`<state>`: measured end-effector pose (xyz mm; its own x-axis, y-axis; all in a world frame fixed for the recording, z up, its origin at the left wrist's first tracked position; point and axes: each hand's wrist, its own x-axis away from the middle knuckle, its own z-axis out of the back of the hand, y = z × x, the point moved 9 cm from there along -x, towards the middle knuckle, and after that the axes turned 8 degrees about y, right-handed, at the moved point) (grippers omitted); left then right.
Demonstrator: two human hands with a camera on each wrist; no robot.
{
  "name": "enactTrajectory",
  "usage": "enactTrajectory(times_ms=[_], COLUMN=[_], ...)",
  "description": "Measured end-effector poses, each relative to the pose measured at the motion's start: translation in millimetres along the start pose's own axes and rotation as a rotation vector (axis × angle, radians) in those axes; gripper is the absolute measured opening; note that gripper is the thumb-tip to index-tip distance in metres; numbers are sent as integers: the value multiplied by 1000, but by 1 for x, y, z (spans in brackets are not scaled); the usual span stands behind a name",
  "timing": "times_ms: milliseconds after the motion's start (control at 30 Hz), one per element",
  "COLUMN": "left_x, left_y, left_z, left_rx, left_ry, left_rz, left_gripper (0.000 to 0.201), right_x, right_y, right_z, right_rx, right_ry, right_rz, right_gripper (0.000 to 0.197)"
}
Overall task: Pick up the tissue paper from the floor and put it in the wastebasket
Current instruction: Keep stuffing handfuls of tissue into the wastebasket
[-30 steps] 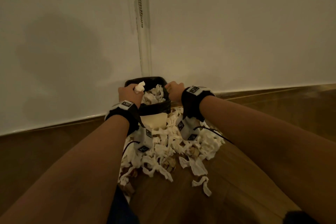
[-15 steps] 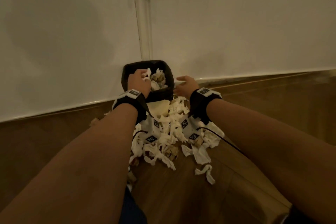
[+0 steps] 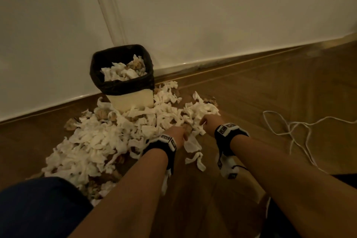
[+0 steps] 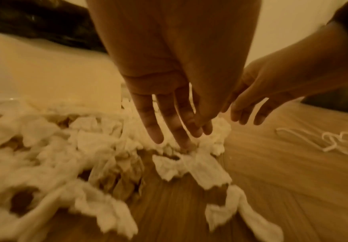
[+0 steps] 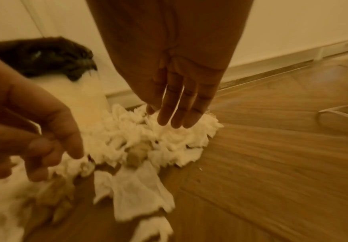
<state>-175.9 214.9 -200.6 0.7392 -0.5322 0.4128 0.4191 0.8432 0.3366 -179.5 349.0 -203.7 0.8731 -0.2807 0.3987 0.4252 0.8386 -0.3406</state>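
Head view. The bin (image 3: 123,81), a pale tub lined with a black bag (image 3: 108,87), stood against the wall (image 3: 212,15) at about 11 o'clock from the hands, partly filled with tissue. More tissue (image 3: 100,141) lay heaped on the wood floor (image 3: 270,92), spreading from the bin's base toward 7 o'clock and, in a smaller drift, toward 4 o'clock. Both forearms reached in from 6 o'clock, each with a black wrist strap.

The left hand (image 3: 176,134) was lowered onto the near edge of the heap. In the left wrist view its fingers (image 4: 155,126) were straight and slightly spread, tips at or just touching the tissue (image 4: 189,157); nothing was pinched.

The right hand (image 3: 209,121), just beside the left at its 2 o'clock, was lowered over the right-hand drift. In the right wrist view its fingers (image 5: 181,104) were straight and held close together, tips on the tissue (image 5: 169,139); whether any scrap was caught under the thumb could not be told.

A loose flat piece (image 3: 192,144) lay between the two wrists, and a twisted scrap (image 3: 197,160) at its 6 o'clock, clear of the main heap.

A white cord (image 3: 293,131) lay in loops on the floor at 3 o'clock from the right hand, well apart from the tissue.
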Motion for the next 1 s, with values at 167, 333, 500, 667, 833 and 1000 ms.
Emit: enactTrajectory(times_ms=[167,333,500,667,833,1000], left_x=[-3,-14,-21,-28,-28,-32], left_y=[-14,-29,-39,-33,-33,-45], left_z=[-38,-45,-55,-78,-96,-91], left_rx=[-114,-42,8,8,15,-27], left_ry=[4,103,156,66,14,-35], left_rz=[58,128,140,66,114,240], left_gripper=[30,25,27,31,31,29], right_x=[18,31,36,32,25,17], right_y=[22,10,11,14,14,28], right_z=[-39,-83,-120,-126,-124,-116], right_rx=[40,256,485,404,363,81], right_ry=[-46,-92,-238,-228,-182,-93], right_rz=[62,398,539,512,477,272], right_gripper=[29,69,102,80,38,43])
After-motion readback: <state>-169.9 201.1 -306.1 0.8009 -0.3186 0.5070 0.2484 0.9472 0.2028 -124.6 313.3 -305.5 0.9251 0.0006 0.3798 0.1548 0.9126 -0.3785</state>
